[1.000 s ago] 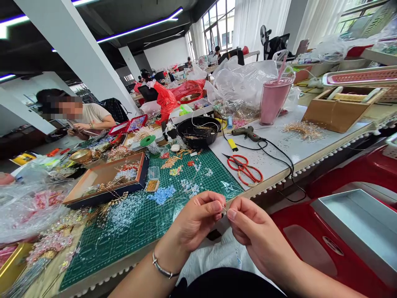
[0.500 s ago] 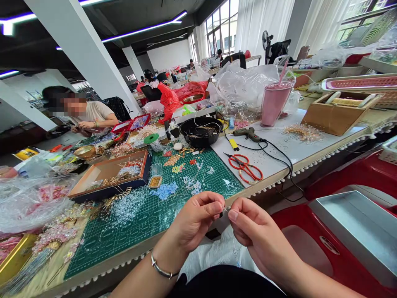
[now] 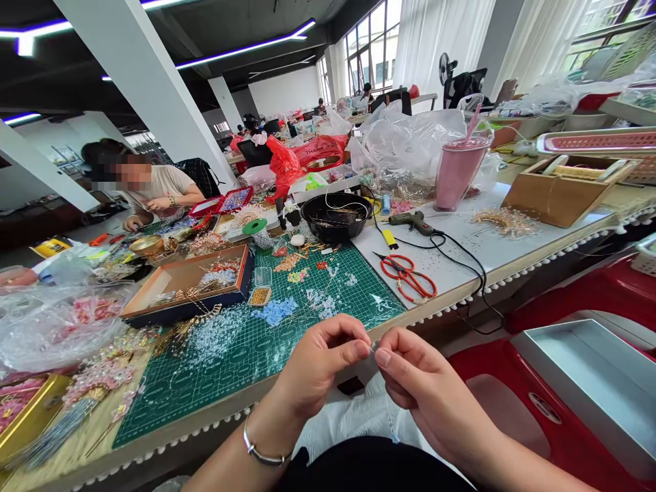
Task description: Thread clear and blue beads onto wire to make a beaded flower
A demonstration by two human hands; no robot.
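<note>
Head view swings slightly left; both hands stay pinched together at mid-frame.

Left hand (image 3: pixel 320 365) and right hand (image 3: pixel 423 389) each close thumb and forefinger on a fine wire (image 3: pixel 372 348), fingertips nearly meeting, a short span kept between them for control. Pale beaded strand (image 3: pixel 392 429) hangs at 6 o'clock; green cutting mat (image 3: pixel 225 389) lies at 10 o'clock, red-handled scissors (image 3: pixel 407 277) at 1 o'clock.

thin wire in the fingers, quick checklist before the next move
Grip on the thin wire: ok, pinched by the fingertips of the left hand and right hand.
Wire end: cannot tell, too small to see.
Red scissors: ok, lying close by, apparently within reach.
Glue gun: cannot tell if it is hot.
Loose blue beads: not ok, uncovered on the green cutting mat, easily knocked.
</note>
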